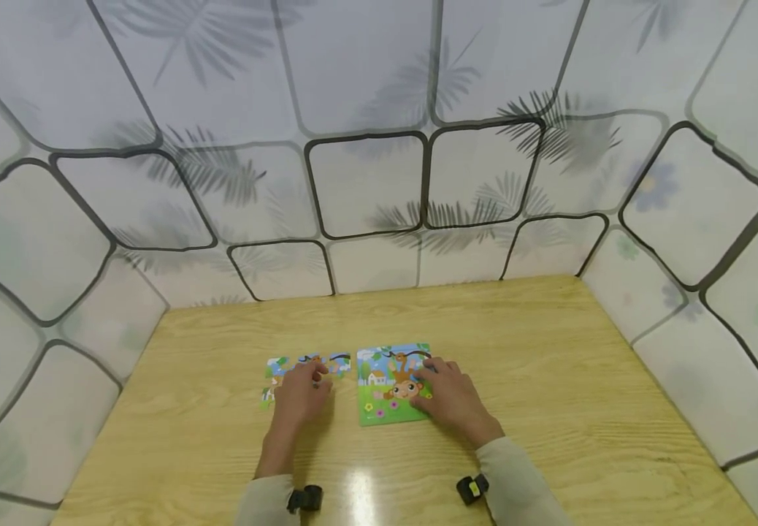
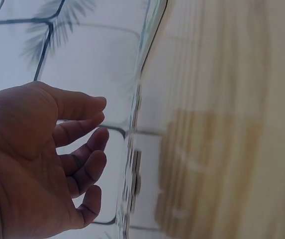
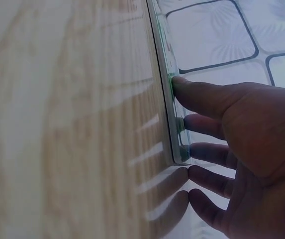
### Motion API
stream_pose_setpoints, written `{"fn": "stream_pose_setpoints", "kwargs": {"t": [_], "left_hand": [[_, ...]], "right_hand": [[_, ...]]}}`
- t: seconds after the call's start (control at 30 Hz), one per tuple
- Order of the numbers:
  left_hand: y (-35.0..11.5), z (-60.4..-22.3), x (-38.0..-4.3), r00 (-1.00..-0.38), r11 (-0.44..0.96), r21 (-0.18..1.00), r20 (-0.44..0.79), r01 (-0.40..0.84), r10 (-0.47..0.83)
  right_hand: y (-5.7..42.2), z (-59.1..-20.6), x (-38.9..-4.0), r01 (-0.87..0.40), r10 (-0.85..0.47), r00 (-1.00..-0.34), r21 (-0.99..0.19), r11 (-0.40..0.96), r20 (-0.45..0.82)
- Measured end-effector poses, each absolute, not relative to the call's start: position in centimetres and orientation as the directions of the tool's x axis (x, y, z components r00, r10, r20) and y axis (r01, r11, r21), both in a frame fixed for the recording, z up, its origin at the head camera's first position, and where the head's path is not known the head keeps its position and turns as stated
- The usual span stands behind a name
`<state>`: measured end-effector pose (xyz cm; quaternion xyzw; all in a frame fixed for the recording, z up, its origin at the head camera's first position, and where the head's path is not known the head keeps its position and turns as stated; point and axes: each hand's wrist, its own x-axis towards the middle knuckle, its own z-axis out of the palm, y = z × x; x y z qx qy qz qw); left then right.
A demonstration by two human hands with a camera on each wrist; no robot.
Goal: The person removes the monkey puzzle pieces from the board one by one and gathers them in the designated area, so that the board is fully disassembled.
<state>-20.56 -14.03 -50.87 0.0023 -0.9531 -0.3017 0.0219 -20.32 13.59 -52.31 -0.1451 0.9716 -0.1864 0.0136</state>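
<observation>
A square jigsaw puzzle [image 1: 379,413] with a monkey, a house and flowers lies on the table. My right hand [image 1: 453,396] rests on its right side, the thumb and fingertips touching its surface. In the right wrist view, the puzzle's thin edge [image 3: 168,114] shows beside the thumb. Left of it, several loose puzzle pieces [image 1: 279,364] are spread out, partly hidden by my left hand [image 1: 301,396]. That hand hovers over them with loosely bent fingers. Thumb and index fingertips come close together in the left wrist view, with nothing visible between them.
The light wooden table [image 1: 550,365] extends around the puzzle on all sides. Patterned fabric walls [image 1: 372,183] enclose its back and both sides. A black band [image 1: 305,498] is on the left wrist, and another [image 1: 471,488] on the right.
</observation>
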Motion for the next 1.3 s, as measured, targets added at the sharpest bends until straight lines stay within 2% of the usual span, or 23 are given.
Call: {"fn": "stream_pose_setpoints", "kwargs": {"t": [0.17,0.4,0.73,1.03,1.3], "left_hand": [[-12.0,-50.9,-20.4,-0.998,0.816,0.576,0.048,0.05,0.027],[-9.2,-51.0,-20.4,-0.992,0.82,0.559,0.076,0.124,0.098],[-5.4,-51.2,-20.5,-0.974,0.802,0.558,0.055,0.213,0.221],[-3.8,-51.6,-21.1,-0.97,0.821,0.536,-0.013,0.198,0.242],[-2.3,-51.4,-21.4,-0.985,0.865,0.487,-0.049,0.123,0.168]], "right_hand": [[13.5,-52.3,-20.2,-0.288,-0.296,-0.954,-0.373,0.882,0.037],[14.1,-52.2,-20.0,-0.251,-0.262,-0.964,-0.451,0.857,0.038],[15.1,-52.6,-19.8,-0.226,-0.26,-0.965,-0.425,0.877,-0.025],[15.3,-52.5,-19.7,-0.221,-0.255,-0.966,-0.39,0.894,-0.039],[15.1,-52.4,-19.7,-0.254,-0.276,-0.961,-0.344,0.904,-0.015]]}}
